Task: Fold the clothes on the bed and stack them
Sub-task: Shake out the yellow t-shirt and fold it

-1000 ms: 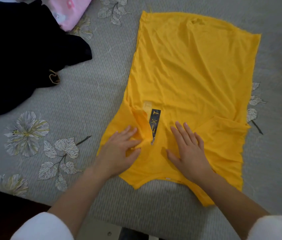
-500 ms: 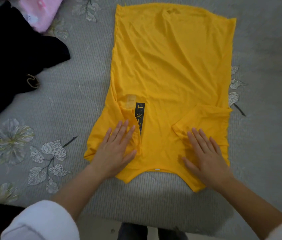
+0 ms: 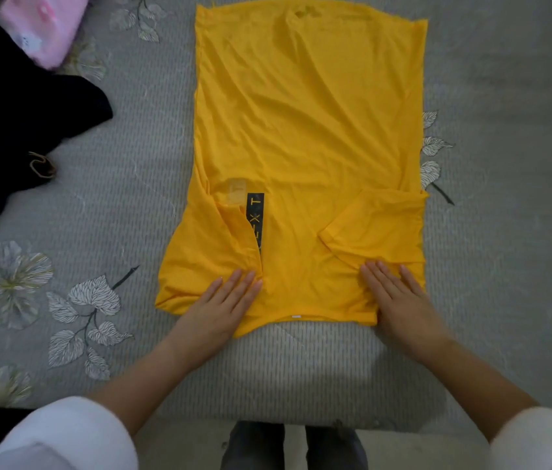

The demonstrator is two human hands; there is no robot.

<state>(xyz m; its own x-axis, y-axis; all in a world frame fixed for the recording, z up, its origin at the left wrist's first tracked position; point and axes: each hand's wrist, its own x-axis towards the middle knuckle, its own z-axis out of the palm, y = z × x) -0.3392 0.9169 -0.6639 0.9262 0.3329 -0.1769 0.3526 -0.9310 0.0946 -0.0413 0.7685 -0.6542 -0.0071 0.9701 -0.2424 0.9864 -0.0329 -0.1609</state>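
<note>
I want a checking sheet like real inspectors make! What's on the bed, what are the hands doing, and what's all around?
Surface: grey bed, cover printed with leaves and flowers.
Job's things: yellow shirt lies flat, both sleeves folded in; black garment bunched at far left; pink garment in the top left corner.
Clutter: nothing seen.
Hands: left hand and right hand both lie flat, pressing the shirt's near edge.
Cables: nothing seen.
Surroundings: floor and dark trouser legs below the bed's edge.
</note>
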